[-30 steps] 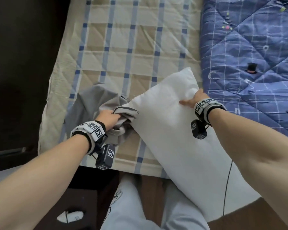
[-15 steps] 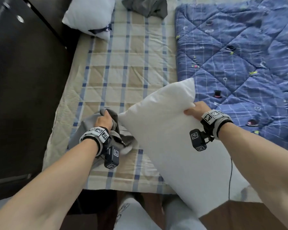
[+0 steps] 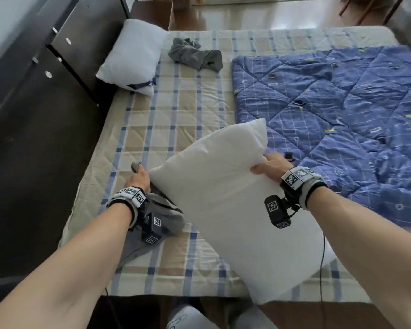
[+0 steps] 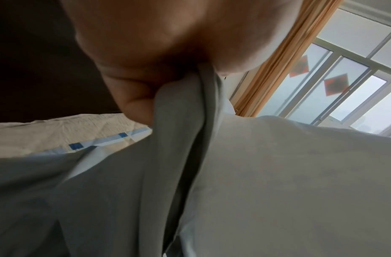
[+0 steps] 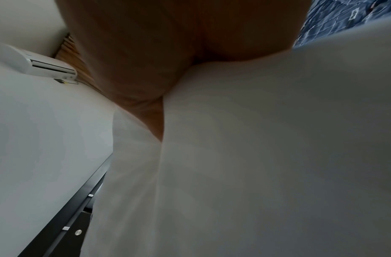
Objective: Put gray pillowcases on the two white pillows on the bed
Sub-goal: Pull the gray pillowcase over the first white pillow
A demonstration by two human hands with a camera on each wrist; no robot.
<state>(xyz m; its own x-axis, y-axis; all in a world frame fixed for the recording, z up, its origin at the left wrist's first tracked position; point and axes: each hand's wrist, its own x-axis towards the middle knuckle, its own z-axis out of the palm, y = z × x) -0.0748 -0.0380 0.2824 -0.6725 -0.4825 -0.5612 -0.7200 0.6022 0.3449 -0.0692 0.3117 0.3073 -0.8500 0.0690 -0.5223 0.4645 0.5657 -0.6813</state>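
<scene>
The bed (image 3: 152,129) stretches away beyond both my grips, the blue quilt (image 3: 330,115) just past my right hand. The white pillow (image 3: 223,198) lies tilted between my hands: my right hand (image 3: 269,168) clenches its far edge, while my left hand (image 3: 138,179) pinches the hem of the gray pillowcase (image 3: 169,210), bunched under that wrist and touching the pillow's near corner. I judge the first pillow is about to go in; next I must spread the case's mouth and steer that corner inside. Far beyond my left hand wait the second pillow (image 3: 133,58) and the other pillowcase (image 3: 195,57), seen only from the head. Only the left wrist view shows my fingers (image 4: 135,104) curled on the hem.
</scene>
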